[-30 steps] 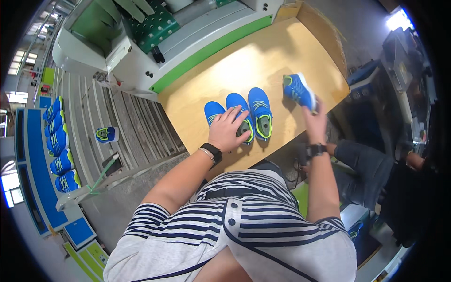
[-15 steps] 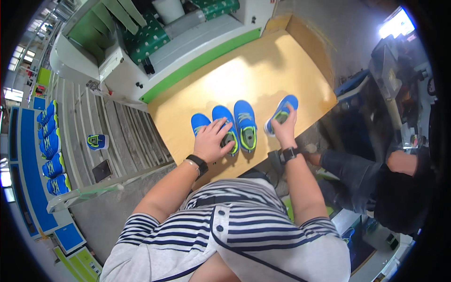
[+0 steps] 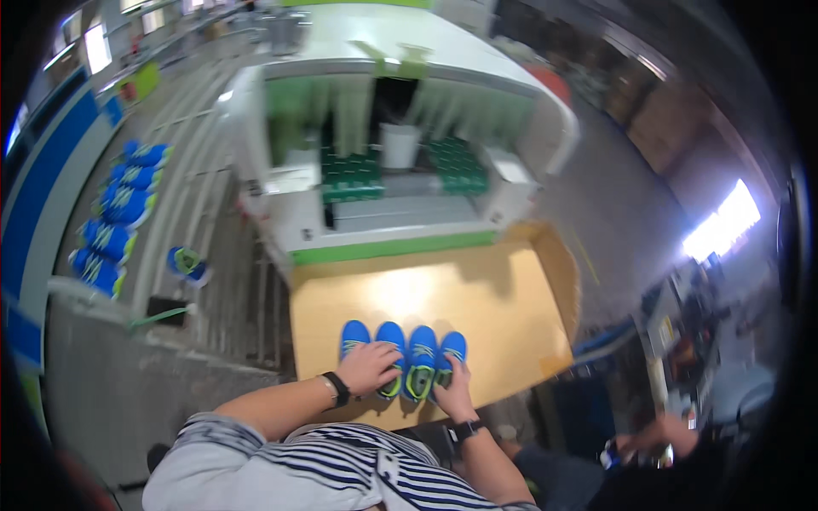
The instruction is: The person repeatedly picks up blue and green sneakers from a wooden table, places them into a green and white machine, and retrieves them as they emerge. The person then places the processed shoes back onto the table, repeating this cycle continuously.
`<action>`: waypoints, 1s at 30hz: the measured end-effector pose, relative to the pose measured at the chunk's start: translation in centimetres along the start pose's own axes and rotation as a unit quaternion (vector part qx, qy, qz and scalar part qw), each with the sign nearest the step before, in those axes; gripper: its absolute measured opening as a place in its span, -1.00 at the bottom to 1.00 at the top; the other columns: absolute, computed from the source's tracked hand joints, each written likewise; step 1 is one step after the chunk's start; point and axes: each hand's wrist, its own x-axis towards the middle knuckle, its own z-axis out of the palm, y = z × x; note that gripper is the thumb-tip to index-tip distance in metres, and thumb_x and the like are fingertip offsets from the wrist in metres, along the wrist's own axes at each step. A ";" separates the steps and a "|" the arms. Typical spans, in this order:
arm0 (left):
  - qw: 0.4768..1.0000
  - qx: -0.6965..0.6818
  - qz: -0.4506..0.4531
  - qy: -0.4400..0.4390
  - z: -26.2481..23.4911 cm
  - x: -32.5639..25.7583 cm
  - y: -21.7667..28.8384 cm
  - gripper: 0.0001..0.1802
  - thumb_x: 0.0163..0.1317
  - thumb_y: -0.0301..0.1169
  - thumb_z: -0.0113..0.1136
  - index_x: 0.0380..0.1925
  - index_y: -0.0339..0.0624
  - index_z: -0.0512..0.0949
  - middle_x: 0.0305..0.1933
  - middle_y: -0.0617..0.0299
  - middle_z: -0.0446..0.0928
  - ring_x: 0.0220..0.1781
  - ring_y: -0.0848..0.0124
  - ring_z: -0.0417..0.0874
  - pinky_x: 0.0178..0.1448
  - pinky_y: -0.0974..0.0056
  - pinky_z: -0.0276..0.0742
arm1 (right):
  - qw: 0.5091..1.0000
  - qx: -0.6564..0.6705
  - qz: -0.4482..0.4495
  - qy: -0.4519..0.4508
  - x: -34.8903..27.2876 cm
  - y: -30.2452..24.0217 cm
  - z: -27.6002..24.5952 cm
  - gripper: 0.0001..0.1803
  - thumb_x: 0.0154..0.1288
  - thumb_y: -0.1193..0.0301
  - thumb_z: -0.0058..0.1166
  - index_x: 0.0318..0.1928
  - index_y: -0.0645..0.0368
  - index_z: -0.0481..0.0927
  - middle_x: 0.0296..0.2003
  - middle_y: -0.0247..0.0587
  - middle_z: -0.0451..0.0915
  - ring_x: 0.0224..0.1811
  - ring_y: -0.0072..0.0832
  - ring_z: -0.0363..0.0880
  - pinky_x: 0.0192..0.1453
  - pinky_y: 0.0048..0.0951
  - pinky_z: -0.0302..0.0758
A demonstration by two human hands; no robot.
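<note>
Several blue sneakers with yellow-green linings stand side by side on a light wooden table (image 3: 486, 289), toes pointing away from me. My left hand (image 3: 366, 368) lies across the two on the left, covering parts of the leftmost sneaker (image 3: 354, 332) and the second sneaker (image 3: 390, 334); its fingers are stretched over them. The third sneaker (image 3: 421, 358) stands untouched, its opening showing. At the right end of the row, my right hand (image 3: 457, 390) grips the rightmost sneaker (image 3: 453, 344) near its opening, with part of the heel hidden.
A white machine (image 3: 281, 192) with green strip curtains stands beyond the table. On the left, more blue sneakers (image 3: 128, 203) line a rack, with a single sneaker (image 3: 187, 264) and a dark phone (image 3: 167, 312) on slats. Another person's hand (image 3: 660, 436) is at the lower right.
My right hand has brought its sneaker leftward, up beside the others in the row. My left hand stays over the left sneakers. The view has tilted up toward the machine.
</note>
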 end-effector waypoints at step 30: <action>0.994 -0.036 -0.104 -0.025 -2.7 0.0 1.0 -0.59 0.28 -0.18 0.32 0.02 -0.18 0.60 0.12 0.05 0.52 0.17 0.04 0.50 0.27 0.03 0.45 | 0.995 -0.066 -0.041 -0.056 6.1 1.0 -2.6 -0.47 0.31 0.26 0.30 0.21 0.19 0.49 0.19 0.28 0.44 0.30 0.18 0.35 0.43 -0.01 0.30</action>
